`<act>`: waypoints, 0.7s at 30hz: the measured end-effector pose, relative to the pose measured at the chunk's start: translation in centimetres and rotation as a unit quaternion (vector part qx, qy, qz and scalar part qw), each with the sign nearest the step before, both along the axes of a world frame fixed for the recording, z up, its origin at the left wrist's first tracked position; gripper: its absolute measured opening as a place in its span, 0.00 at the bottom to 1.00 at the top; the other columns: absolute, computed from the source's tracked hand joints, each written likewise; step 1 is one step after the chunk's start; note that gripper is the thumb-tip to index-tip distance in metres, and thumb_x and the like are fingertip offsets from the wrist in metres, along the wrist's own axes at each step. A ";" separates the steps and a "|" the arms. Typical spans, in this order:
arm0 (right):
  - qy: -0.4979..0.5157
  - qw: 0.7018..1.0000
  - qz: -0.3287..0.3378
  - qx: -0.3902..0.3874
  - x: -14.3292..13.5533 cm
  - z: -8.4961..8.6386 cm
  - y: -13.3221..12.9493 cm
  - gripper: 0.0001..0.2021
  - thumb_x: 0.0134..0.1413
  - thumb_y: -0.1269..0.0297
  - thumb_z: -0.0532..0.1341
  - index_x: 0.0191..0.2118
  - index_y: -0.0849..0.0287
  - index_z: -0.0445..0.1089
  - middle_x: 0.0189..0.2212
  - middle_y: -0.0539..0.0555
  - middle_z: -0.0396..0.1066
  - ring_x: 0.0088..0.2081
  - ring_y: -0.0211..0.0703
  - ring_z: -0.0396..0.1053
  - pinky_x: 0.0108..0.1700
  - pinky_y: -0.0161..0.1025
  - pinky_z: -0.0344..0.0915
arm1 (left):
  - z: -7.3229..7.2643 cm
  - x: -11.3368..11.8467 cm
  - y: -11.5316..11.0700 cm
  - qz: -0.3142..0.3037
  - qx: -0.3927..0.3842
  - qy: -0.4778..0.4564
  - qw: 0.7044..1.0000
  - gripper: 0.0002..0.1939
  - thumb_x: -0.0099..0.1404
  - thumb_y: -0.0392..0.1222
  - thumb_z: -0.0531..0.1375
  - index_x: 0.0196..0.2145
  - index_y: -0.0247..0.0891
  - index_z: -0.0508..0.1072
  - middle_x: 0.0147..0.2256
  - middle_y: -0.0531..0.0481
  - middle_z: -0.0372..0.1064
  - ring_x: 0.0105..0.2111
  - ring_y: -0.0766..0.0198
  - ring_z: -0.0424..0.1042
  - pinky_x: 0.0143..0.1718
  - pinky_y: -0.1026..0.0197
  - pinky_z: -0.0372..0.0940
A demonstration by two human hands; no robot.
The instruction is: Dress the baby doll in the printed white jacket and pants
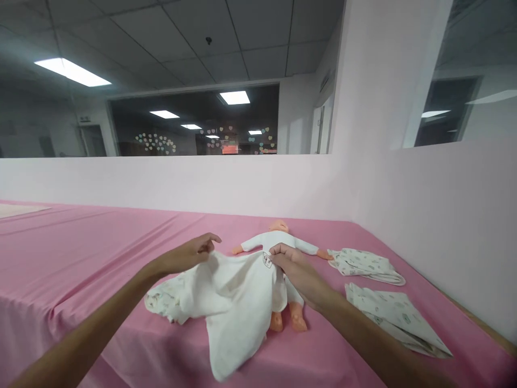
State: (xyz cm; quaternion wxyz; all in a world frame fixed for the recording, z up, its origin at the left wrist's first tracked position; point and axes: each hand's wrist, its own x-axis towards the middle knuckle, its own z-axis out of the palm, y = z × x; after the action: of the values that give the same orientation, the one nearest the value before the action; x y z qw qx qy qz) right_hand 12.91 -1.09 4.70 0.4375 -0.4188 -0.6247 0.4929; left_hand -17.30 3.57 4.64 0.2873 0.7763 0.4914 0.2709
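Note:
A white baby garment (238,302) hangs spread between my two hands, its lower part draping toward the bed's front edge. My left hand (200,249) pinches its upper left edge, the index finger stretched out. At the upper right corner, beside a small dark printed mark, the fingers of my right hand (290,263) are closed on the cloth. Behind the garment a baby doll (278,238) in white clothes lies on its back, arms spread; the garment and my right hand hide part of its body and legs. A rolled patterned cloth (163,302) shows at the garment's left end.
A pink sheet (121,242) covers the bed. On the right lie two folded, patterned white cloths, a farther one (365,264) and a nearer one (398,312). A white wall (169,180) with windows runs behind the bed, and another wall (452,215) bounds the right side.

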 end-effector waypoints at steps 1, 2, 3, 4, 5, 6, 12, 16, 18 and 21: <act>0.005 1.000 0.012 -0.001 0.0 0.0 -0.2 0.06 0.50 0.60 0.60 0.31 0.57 0.66 0.25 0.46 0.65 0.28 0.34 0.60 0.32 0.33 0.57 | -0.6 1.0 -0.4 -0.051 -0.036 0.002 0.998 0.26 0.61 0.43 0.58 0.58 0.44 0.64 0.39 0.49 0.65 0.38 0.59 0.67 0.36 0.62 0.62; 0.011 1.000 0.026 -0.003 0.0 -0.2 -0.5 0.07 0.50 0.59 0.61 0.32 0.57 0.67 0.26 0.46 0.66 0.29 0.34 0.61 0.32 0.33 0.58 | -1.1 2.3 -0.9 -0.102 -0.062 0.009 0.993 0.29 0.62 0.45 0.59 0.61 0.45 0.60 0.41 0.49 0.65 0.39 0.59 0.67 0.38 0.61 0.63; 0.015 0.999 0.038 -0.003 0.0 -0.3 -0.7 0.08 0.50 0.58 0.62 0.33 0.57 0.68 0.27 0.47 0.67 0.29 0.35 0.62 0.32 0.33 0.58 | -1.5 3.7 -1.5 -0.138 -0.063 0.016 0.988 0.31 0.63 0.47 0.60 0.62 0.45 0.59 0.42 0.48 0.65 0.41 0.59 0.67 0.41 0.60 0.63; 0.016 0.999 0.048 -0.004 -0.1 -0.5 -0.9 0.09 0.50 0.57 0.62 0.33 0.57 0.68 0.28 0.47 0.67 0.30 0.35 0.63 0.33 0.33 0.59 | -1.8 5.2 -2.1 -0.156 -0.053 0.025 0.986 0.30 0.63 0.49 0.60 0.61 0.45 0.60 0.44 0.48 0.65 0.42 0.59 0.68 0.42 0.60 0.63; 0.015 0.998 0.054 -0.004 -0.1 -0.6 -1.2 0.09 0.51 0.57 0.62 0.33 0.57 0.69 0.28 0.48 0.68 0.30 0.35 0.64 0.33 0.33 0.60 | -2.0 6.7 -2.7 -0.162 -0.028 0.030 0.986 0.25 0.64 0.50 0.60 0.57 0.44 0.65 0.44 0.48 0.66 0.42 0.59 0.67 0.42 0.60 0.63; 0.013 0.998 0.057 -0.006 0.0 -0.7 -1.4 0.10 0.51 0.57 0.63 0.33 0.57 0.69 0.29 0.48 0.69 0.31 0.36 0.64 0.34 0.34 0.60 | -2.1 8.0 -3.3 -0.164 0.007 0.025 0.986 0.19 0.64 0.51 0.60 0.51 0.42 0.69 0.43 0.48 0.67 0.42 0.59 0.67 0.42 0.60 0.62; 0.018 0.999 0.034 -0.026 1.1 -0.2 -3.1 0.12 0.51 0.55 0.64 0.37 0.58 0.71 0.32 0.49 0.70 0.33 0.36 0.67 0.35 0.34 0.62 | -2.0 11.7 -5.6 -0.139 0.067 -0.091 0.984 0.17 0.71 0.53 0.52 0.31 0.38 0.67 0.31 0.53 0.63 0.33 0.64 0.62 0.36 0.64 0.58; 0.006 0.999 0.025 -0.022 1.6 -0.1 -3.8 0.11 0.52 0.55 0.64 0.38 0.57 0.71 0.32 0.48 0.70 0.33 0.35 0.66 0.37 0.34 0.61 | -1.8 11.4 -6.3 -0.109 -0.020 -0.182 0.977 0.19 0.70 0.55 0.54 0.31 0.37 0.66 0.28 0.55 0.59 0.28 0.68 0.58 0.29 0.66 0.55; 0.003 0.999 0.031 -0.023 1.6 -0.3 -4.1 0.12 0.51 0.55 0.65 0.38 0.56 0.71 0.33 0.49 0.70 0.34 0.36 0.66 0.37 0.34 0.62 | -1.7 11.2 -6.7 -0.107 -0.036 -0.207 0.972 0.18 0.70 0.54 0.55 0.31 0.37 0.67 0.28 0.55 0.60 0.28 0.68 0.58 0.30 0.66 0.55; 0.005 0.999 0.043 -0.023 1.5 -0.5 -4.3 0.13 0.52 0.53 0.64 0.39 0.56 0.71 0.34 0.49 0.71 0.35 0.36 0.67 0.38 0.35 0.62 | -1.6 11.1 -7.2 -0.109 -0.048 -0.220 0.968 0.16 0.70 0.52 0.55 0.32 0.36 0.67 0.29 0.55 0.60 0.28 0.68 0.59 0.30 0.66 0.56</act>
State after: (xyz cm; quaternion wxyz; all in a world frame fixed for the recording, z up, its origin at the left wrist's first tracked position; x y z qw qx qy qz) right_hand 14.46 -5.43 4.19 0.4091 -0.3986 -0.6287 0.5277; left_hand -6.20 -3.66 3.02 0.4530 0.7321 0.3410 0.3777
